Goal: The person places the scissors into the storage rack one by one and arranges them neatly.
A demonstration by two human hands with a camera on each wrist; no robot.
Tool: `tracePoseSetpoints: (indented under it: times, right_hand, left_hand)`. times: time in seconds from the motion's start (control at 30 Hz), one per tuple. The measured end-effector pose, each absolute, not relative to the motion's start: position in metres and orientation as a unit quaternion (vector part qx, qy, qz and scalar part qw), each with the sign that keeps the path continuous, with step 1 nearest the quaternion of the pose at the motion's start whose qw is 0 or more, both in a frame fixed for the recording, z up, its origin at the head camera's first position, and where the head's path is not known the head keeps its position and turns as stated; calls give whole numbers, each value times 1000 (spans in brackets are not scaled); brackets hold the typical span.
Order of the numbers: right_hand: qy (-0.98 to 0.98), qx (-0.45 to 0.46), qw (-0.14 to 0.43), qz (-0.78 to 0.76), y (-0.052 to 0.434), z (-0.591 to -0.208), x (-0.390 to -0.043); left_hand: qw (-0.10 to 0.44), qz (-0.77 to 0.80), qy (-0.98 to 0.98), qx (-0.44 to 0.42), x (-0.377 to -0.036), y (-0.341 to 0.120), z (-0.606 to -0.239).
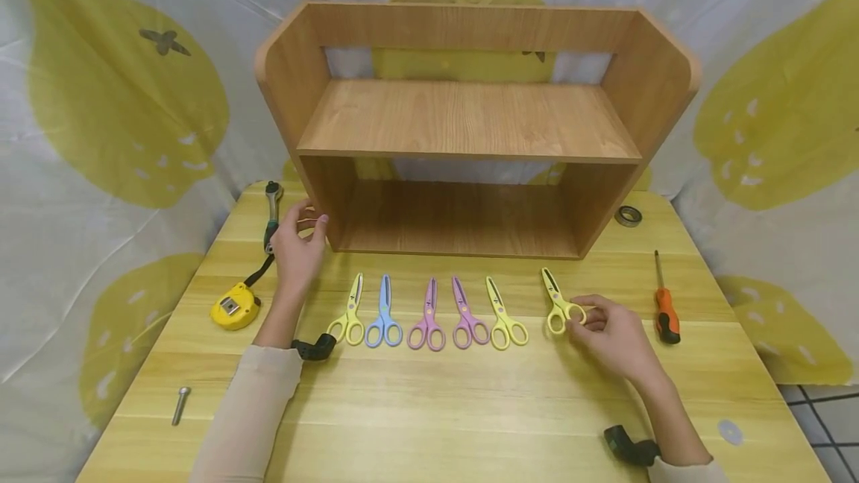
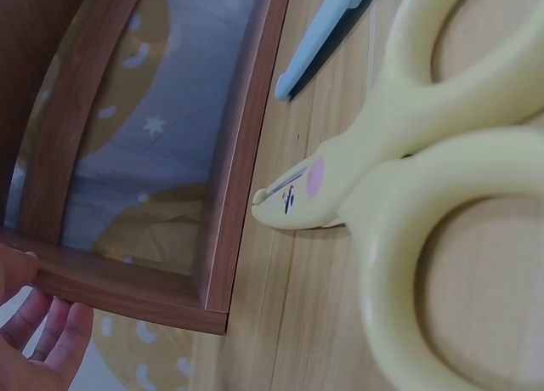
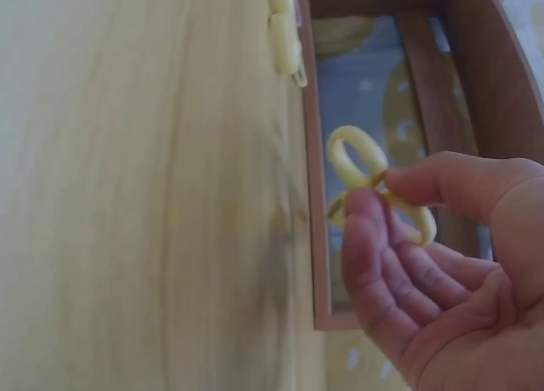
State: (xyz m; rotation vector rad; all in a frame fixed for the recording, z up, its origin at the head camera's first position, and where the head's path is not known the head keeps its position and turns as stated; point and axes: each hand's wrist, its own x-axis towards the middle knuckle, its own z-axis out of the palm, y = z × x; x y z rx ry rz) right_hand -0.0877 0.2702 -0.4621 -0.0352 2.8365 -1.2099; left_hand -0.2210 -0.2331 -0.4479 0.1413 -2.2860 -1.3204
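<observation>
In the head view my left hand (image 1: pixel 300 244) is at the left side of a wooden shelf (image 1: pixel 470 121), thumb at the panel's front edge and fingers along its outer face. The left wrist view shows those fingers (image 2: pixel 64 344) right at the panel edge. My right hand (image 1: pixel 614 338) pinches a pair of yellow scissors (image 1: pixel 555 304) by the handle loops, blades pointing away toward the shelf. The right wrist view shows thumb and fingers meeting on the yellow loops (image 3: pixel 361 157). Left of it, several scissors lie in a row: yellow (image 1: pixel 352 315), blue (image 1: pixel 385 319), purple (image 1: pixel 429 319) and another yellow (image 1: pixel 502 319).
On the left of the table lie a ratchet wrench (image 1: pixel 272 207), a yellow tape measure (image 1: pixel 236 307) and a bolt (image 1: pixel 180 405). On the right are a bearing ring (image 1: pixel 628 216), an orange screwdriver (image 1: pixel 664 308) and a grey disc (image 1: pixel 730 432). A lemon-print cloth (image 1: pixel 134 229) hangs behind.
</observation>
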Motion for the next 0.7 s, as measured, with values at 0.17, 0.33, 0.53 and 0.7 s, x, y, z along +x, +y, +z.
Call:
tracePoseSetpoints:
  times: [0.17, 0.33, 0.53, 0.7]
  right_hand:
    - [889, -13, 29, -458, 268, -457, -89]
    - [853, -37, 27, -519, 260, -448, -89]
    - [814, -82, 26, -574, 246, -421, -88]
    - [800, -118, 1, -589, 231, -392, -87]
  left_hand:
    - [238, -491, -836, 51, -219, -234, -446]
    - [235, -493, -836, 53, -218, -234, -446]
    - [246, -494, -832, 54, -219, -234, -450]
    - [250, -495, -830, 61, -220, -234, -453]
